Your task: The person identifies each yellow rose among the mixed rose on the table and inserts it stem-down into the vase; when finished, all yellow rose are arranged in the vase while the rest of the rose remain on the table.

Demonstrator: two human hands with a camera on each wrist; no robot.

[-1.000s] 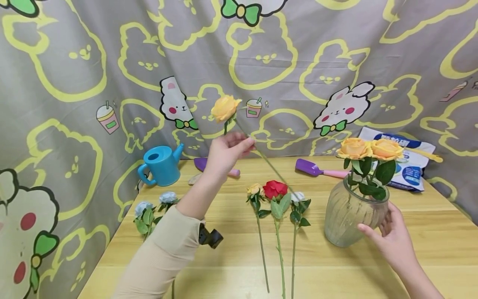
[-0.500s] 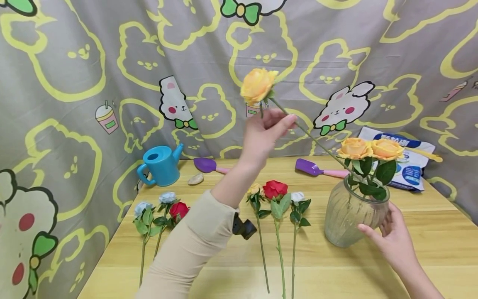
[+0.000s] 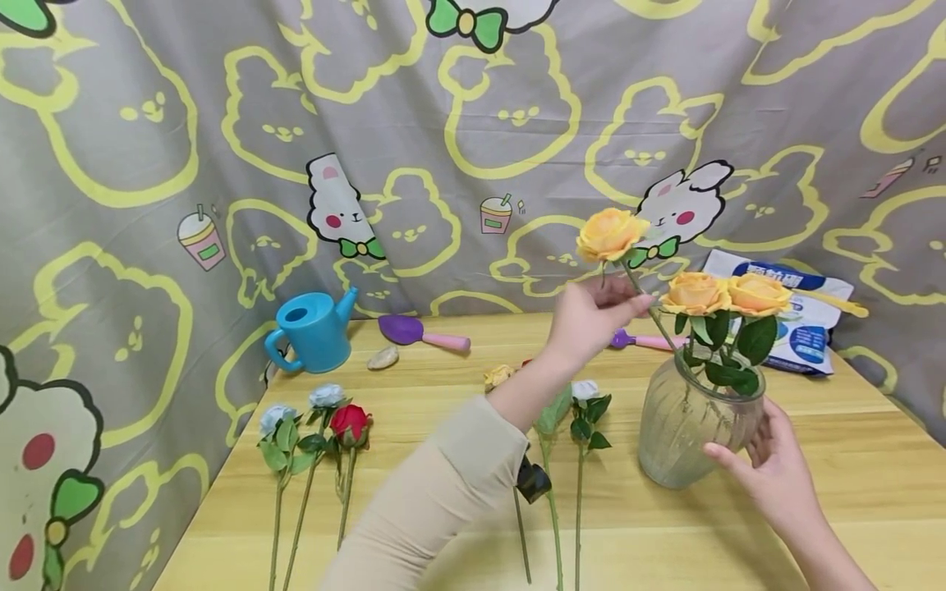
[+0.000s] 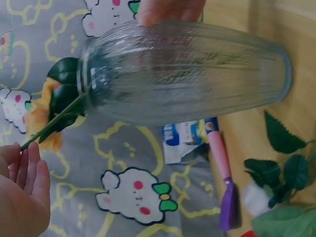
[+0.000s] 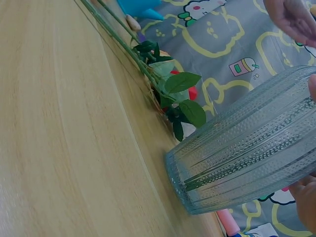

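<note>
A yellow rose (image 3: 610, 234) leans over the ribbed glass vase (image 3: 691, 427), its stem pinched between the thumb and fingers of my left hand (image 3: 591, 322). The lower stem passes into the vase's mouth, as the left wrist view also shows. Two more yellow roses (image 3: 695, 293) with dark green leaves stand in the vase. My right hand (image 3: 779, 476) grips the vase's right side, thumb in front and fingers behind it. In the right wrist view the vase (image 5: 252, 143) has its base at the table, and the right fingers (image 5: 306, 202) are partly cut off.
Two blue roses (image 3: 277, 419) and a red rose (image 3: 351, 423) lie at left. A white rose (image 3: 585, 390) and others partly behind my left arm lie mid-table. Behind are a blue watering can (image 3: 314, 332), stone (image 3: 383, 358), purple trowel (image 3: 402, 330) and white-blue bag (image 3: 801, 345).
My left hand has carried the yellow rose rightward, first up and then down, to the vase; its stem now goes into the mouth. The right hand keeps its grip on the vase.
</note>
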